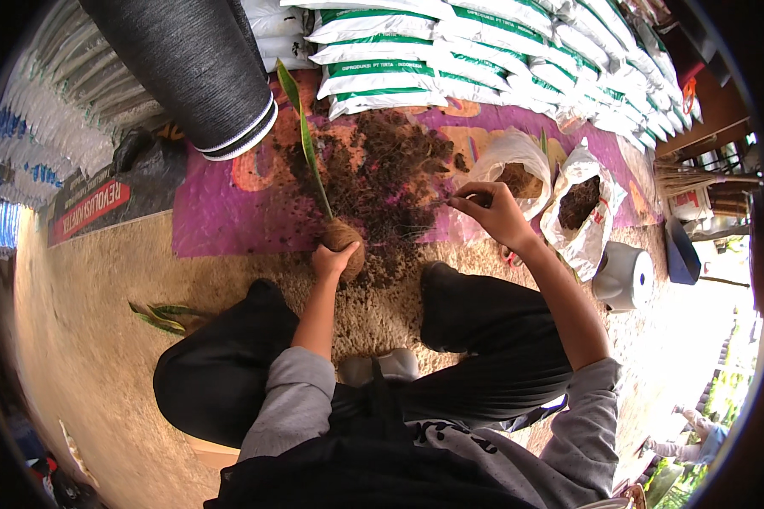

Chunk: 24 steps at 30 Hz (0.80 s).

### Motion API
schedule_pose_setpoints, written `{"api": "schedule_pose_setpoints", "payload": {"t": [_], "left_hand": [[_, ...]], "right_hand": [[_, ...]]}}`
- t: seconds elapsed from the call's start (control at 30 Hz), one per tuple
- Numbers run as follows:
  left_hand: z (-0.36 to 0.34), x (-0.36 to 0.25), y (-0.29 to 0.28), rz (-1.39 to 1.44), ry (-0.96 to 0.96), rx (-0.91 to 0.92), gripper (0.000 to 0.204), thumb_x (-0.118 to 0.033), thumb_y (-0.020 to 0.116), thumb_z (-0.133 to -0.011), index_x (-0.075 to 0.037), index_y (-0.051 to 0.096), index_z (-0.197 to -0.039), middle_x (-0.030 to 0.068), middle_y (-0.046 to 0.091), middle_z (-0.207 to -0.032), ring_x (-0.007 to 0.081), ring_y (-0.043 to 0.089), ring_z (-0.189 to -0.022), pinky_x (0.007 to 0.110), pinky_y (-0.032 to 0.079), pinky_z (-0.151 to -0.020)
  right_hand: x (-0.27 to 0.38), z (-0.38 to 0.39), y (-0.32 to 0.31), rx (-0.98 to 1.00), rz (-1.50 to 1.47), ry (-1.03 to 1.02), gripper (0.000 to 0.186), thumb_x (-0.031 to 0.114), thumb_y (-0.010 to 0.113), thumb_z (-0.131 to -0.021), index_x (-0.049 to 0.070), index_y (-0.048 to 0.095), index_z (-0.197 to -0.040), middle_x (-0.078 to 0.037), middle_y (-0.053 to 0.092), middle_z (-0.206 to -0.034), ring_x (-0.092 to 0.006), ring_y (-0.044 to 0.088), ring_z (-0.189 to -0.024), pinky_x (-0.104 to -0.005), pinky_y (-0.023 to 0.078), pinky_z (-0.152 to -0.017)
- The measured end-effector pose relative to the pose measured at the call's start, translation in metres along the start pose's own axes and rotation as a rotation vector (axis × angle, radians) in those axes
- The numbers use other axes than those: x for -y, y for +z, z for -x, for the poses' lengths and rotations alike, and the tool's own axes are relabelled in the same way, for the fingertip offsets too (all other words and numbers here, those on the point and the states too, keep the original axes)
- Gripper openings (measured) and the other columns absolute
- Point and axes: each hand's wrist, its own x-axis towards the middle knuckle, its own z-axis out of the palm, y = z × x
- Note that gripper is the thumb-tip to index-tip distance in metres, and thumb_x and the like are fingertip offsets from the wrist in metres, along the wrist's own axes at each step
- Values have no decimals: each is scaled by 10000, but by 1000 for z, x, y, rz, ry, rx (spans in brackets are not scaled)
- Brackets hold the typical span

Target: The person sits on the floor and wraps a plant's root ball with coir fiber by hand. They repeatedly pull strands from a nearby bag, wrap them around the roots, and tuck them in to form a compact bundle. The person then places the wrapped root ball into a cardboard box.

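My left hand (331,261) grips a round brown ball (345,234) that looks wrapped in fibre. From its top rises one long snake plant leaf (308,140), green with yellow edges, leaning to the left. My right hand (494,212) is raised to the right, thumb and fingers pinched together. Something thin and dark shows at its fingertips, too small to name. Loose dark soil and fibre (390,161) lie spread on a purple printed sheet (216,208) beyond the ball.
Right of the soil stand two open sacks, one of brown fibre (522,180) and one of dark material (579,204). A grey-white pot (624,278) sits beside them. Loose leaves (163,316) lie at left. A large black spool (187,76) and stacked white-green bags (378,76) stand behind.
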Motion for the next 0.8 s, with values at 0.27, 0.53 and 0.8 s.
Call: {"api": "schedule_pose_setpoints", "payload": {"t": [0.27,0.53,0.8], "left_hand": [[19,-6,29,-97,-41,-263,1122,-634,680,-618,32,178,-1368,221,265,-1382,357,312,-1261,524,304,-1024],[23,-10,33,51,54,-208,1114,-555,732,-617,63,175,-1357,229,289,-1365,349,377,-1218,453,407,-968],[0,12,19,253,149,-82,967,-469,765,-626,52,309,-1301,213,406,-1287,328,448,-1162,437,416,-964]], "right_hand": [[5,0,-8,25,17,71,250,173,660,-813,-51,623,-919,-44,622,-759,-56,525,-679,-246,442,-624],[3,2,-10,24,-23,87,258,182,657,-815,-44,622,-935,-54,634,-769,-75,569,-717,-248,459,-656],[14,2,-5,77,-35,62,261,192,659,-811,-27,628,-949,-36,619,-736,-64,527,-648,-250,427,-585]]}}
